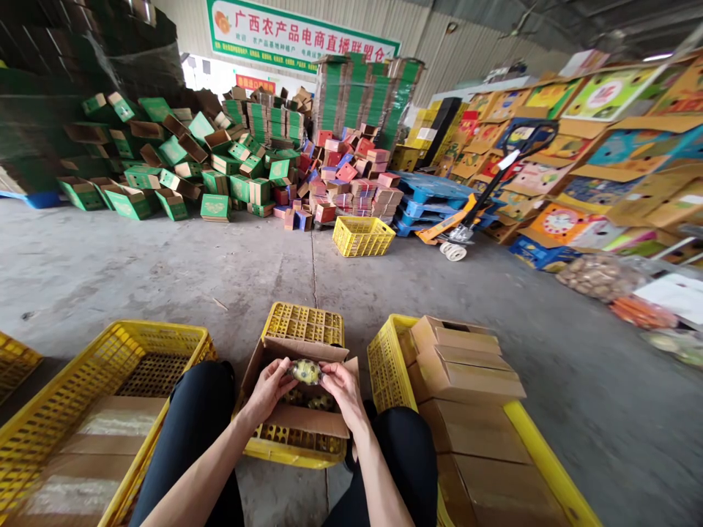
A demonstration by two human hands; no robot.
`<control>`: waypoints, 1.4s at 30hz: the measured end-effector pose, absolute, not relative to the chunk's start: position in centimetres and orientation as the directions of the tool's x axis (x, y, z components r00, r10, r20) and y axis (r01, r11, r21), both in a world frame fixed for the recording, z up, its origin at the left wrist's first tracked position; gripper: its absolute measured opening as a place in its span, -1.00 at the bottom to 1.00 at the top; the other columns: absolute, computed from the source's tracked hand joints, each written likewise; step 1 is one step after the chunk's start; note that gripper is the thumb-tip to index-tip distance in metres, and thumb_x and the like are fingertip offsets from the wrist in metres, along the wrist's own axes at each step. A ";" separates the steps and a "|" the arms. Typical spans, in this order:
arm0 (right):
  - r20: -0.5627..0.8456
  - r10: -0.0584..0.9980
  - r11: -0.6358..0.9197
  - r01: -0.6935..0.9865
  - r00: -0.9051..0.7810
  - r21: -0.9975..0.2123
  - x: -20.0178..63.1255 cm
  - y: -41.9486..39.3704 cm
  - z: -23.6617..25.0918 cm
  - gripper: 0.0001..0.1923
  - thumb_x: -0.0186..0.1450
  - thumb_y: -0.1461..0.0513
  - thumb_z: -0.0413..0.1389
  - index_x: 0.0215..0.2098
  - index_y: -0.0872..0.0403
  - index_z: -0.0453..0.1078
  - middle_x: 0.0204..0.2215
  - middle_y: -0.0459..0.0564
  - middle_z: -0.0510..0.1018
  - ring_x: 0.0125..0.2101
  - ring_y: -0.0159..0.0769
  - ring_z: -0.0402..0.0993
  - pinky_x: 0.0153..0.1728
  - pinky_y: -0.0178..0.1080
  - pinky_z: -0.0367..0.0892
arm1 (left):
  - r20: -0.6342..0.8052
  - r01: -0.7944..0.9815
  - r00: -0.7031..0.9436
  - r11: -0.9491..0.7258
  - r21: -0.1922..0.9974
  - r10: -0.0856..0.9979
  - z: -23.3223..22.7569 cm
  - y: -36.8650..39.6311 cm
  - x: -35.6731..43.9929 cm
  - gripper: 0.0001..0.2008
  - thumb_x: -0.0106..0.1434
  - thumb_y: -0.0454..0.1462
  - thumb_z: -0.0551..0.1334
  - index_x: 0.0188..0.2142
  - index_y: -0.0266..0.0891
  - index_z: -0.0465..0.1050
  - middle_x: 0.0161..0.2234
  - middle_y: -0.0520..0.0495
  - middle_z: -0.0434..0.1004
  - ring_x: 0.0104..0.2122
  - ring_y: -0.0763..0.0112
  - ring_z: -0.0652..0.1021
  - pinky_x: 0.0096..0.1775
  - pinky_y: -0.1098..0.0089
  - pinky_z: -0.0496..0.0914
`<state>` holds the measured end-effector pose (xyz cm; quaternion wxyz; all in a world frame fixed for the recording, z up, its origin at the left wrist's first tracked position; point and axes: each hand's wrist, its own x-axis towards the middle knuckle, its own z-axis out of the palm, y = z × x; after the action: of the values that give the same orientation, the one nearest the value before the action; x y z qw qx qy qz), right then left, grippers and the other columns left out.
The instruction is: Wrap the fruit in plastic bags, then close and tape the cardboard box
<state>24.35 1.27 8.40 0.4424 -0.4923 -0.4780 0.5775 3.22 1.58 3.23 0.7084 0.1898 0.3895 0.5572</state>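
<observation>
Between my two hands, just above an open cardboard box (307, 420), is a yellow-green fruit in a clear wrapper (306, 372); its exact kind I cannot make out. My left hand (270, 388) pinches one end of the wrapper. On the other end, the fingers of my right hand (341, 388) are closed. Inside the box below lie a few similar wrapped fruits (319, 402), partly hidden by my hands. The box rests on an upturned yellow plastic crate (304, 322) between my knees.
To the left stands a yellow crate (206, 344) with taped cartons (104, 457) inside. A crate on the right (384, 359) holds closed brown cartons (472, 432). Farther off are another yellow crate (363, 238), a pallet jack (461, 227) and heaped green boxes (215, 206).
</observation>
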 end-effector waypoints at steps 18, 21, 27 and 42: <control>-0.215 0.974 -0.223 -0.148 -0.070 -0.963 24.4 1.2 7.9 -0.57 0.03 -0.08 0.44 -0.28 -0.02 0.53 0.10 0.09 0.61 0.14 0.09 0.51 0.11 0.07 0.44 | -0.338 -0.620 0.091 0.319 0.717 0.937 3.5 1.3 3.2 -0.43 -0.01 -0.15 0.63 -0.02 -0.26 0.62 -0.01 -0.20 0.68 -0.10 0.23 0.68 -0.06 0.41 0.55; -0.214 0.973 -0.226 -0.187 -0.084 -0.956 24.5 1.2 7.7 -0.55 0.04 -0.09 0.44 -0.27 -0.02 0.52 -0.18 0.00 0.66 -0.03 -0.05 0.59 0.10 0.04 0.46 | -0.322 -0.629 0.117 0.321 0.708 0.939 3.7 1.1 3.3 -0.35 0.01 -0.16 0.63 0.08 -0.22 0.56 0.04 -0.23 0.65 -0.05 0.16 0.68 -0.02 0.28 0.56; -0.228 0.973 -0.232 -0.206 -0.043 -0.951 24.3 1.4 7.4 -0.54 0.09 -0.13 0.39 -0.24 -0.03 0.48 -0.18 -0.01 0.63 -0.06 -0.07 0.60 0.03 0.04 0.50 | -0.314 -0.621 0.177 0.353 0.700 0.933 4.2 0.9 3.3 -0.30 0.02 -0.20 0.62 0.15 -0.19 0.52 0.16 -0.27 0.56 0.09 0.05 0.62 0.03 0.22 0.54; -0.225 0.972 -0.234 -0.177 -0.074 -0.956 24.4 1.1 8.5 -0.34 0.04 -0.12 0.44 0.05 -0.07 0.58 0.12 0.13 0.63 0.21 0.16 0.47 0.11 0.13 0.44 | -0.265 -0.591 0.221 0.345 0.729 0.939 4.8 0.6 3.5 -0.28 -0.05 -0.21 0.63 0.13 -0.19 0.56 0.10 -0.24 0.62 0.01 0.12 0.64 -0.01 0.31 0.48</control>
<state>24.43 1.11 8.53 0.4693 -0.4925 -0.4032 0.6121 3.53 0.60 4.81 0.7411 0.2471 0.3512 0.5161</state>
